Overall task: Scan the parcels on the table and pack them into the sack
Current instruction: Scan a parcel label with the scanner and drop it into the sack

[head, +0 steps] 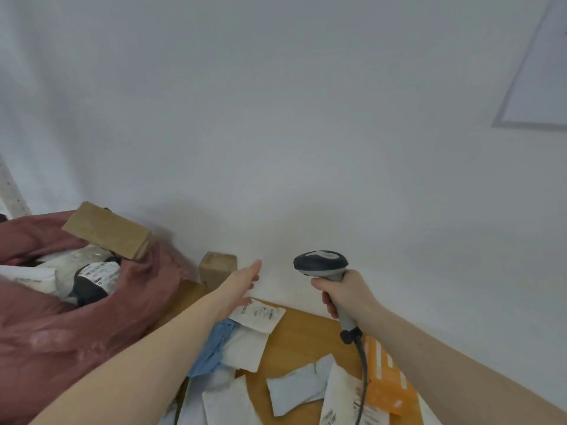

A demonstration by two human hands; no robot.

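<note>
1. Left hand (242,283) reaches out, fingers straight, holding nothing; right hand (343,291) grasps the scanner (322,265).
2. Pink sack (92,326) contains a brown box (107,230) and labelled black parcel (95,282).
3. White parcels (245,348) lie on the tabletop (300,335); label print unreadable.

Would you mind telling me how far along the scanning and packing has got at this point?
Partly done. The reddish sack already holds several parcels, including a brown box and a black bag with a label. The right hand grips the scanner; the left hand reaches, open, over the table. Left: a small brown box, white and blue mailers and an orange parcel.
</note>
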